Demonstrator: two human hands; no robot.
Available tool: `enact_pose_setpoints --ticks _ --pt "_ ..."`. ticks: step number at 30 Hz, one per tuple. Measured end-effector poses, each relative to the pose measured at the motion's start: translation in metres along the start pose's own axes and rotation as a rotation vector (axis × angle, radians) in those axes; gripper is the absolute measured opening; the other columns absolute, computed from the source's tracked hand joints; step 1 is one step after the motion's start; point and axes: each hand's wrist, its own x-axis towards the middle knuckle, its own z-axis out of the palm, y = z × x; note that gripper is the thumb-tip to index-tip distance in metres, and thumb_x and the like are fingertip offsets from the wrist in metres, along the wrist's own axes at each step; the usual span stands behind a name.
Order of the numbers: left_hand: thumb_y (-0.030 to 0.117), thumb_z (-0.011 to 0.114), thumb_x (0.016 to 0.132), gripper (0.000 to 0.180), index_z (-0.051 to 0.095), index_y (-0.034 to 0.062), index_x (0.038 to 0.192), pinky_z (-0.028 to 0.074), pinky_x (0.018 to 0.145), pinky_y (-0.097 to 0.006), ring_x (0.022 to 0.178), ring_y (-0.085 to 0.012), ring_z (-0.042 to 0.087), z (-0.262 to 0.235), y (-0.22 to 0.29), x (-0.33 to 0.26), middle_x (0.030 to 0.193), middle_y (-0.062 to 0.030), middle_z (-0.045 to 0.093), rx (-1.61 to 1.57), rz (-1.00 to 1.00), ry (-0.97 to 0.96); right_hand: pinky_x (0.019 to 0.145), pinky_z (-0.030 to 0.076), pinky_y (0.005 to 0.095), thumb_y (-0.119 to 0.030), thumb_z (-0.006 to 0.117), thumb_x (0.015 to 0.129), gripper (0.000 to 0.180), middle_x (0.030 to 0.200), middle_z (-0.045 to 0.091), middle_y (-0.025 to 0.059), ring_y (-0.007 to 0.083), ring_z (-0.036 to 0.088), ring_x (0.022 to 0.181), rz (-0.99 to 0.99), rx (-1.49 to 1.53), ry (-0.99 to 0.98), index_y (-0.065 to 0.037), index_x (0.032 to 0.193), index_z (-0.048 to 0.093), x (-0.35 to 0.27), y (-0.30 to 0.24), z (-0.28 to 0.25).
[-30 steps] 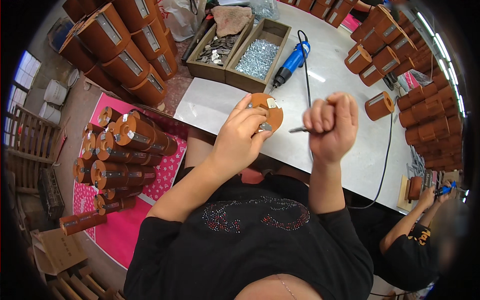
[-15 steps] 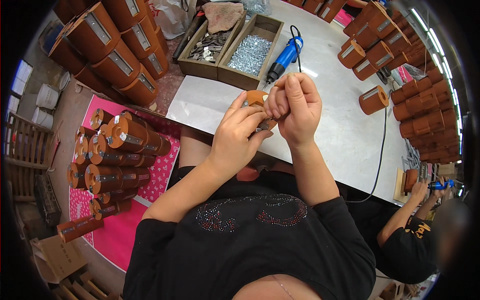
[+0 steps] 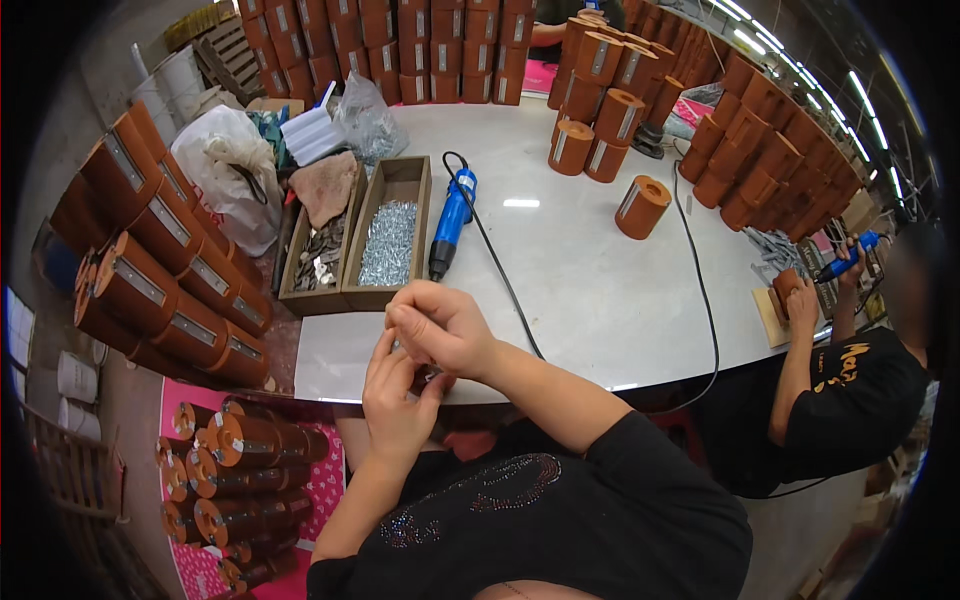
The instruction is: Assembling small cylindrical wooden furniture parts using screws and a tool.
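My left hand (image 3: 393, 405) is at the near edge of the table, its fingers curled round a brown cylindrical block. The hands now hide nearly all of that block; only a small metallic glint shows by the left thumb. Just above and touching it, my right hand (image 3: 440, 325) is closed in a pinch. Whatever sits between its fingertips is too small or hidden to make out. Past the hands lies a blue electric screwdriver (image 3: 455, 215) with a black cord. Beside it stands a wooden box of screws (image 3: 390, 245), next to a box of flat metal pieces (image 3: 318, 255).
A single brown cylinder (image 3: 642, 208) stands on the white table (image 3: 570, 290). Stacked cylinders rise at the left (image 3: 170, 260), back and right. More lie on a pink patterned cloth (image 3: 325, 470) at lower left. A co-worker (image 3: 840, 400) at the right uses another blue screwdriver (image 3: 850, 258).
The view has swung up and to the right, showing more of the table's far side. My hands have come closer together, and the block that showed between them is now mostly covered.
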Motion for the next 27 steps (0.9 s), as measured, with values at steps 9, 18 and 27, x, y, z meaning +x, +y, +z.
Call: enact_pose_setpoints --ticks 9,18,27 --pt "0.009 0.068 0.066 0.028 0.057 -0.0017 0.089 0.043 0.072 -0.030 0.083 -0.0239 0.056 -0.002 -0.002 -0.002 0.092 -0.0125 0.058 -0.026 -0.019 -0.001 0.066 0.042 0.0279 -0.017 0.044 0.086 0.015 0.076 0.054 0.0073 0.0163 0.052 0.072 0.095 -0.300 -0.448 -0.003 0.089 0.051 0.022 -0.024 -0.006" --pt "0.016 0.067 0.068 0.044 0.050 -0.0025 0.105 0.042 0.078 -0.035 0.093 -0.0318 0.054 0.007 -0.020 -0.013 0.101 -0.0189 0.054 -0.014 0.054 0.056 0.055 0.044 0.0320 -0.023 0.063 0.074 0.029 0.063 0.055 0.0116 0.0276 0.055 0.057 0.070 -0.563 -0.072 -0.004 0.091 0.048 0.005 -0.022 0.021" --pt "0.018 0.063 0.070 0.043 0.047 -0.0029 0.105 0.043 0.073 -0.038 0.091 -0.0319 0.053 0.008 -0.008 -0.007 0.094 -0.0190 0.053 -0.100 -0.111 0.063 0.046 0.038 0.0256 -0.012 0.057 0.077 0.013 0.055 0.050 0.0069 0.0143 0.050 0.048 -0.232 -0.432 0.144 0.000 0.078 0.052 -0.003 0.005 0.041"
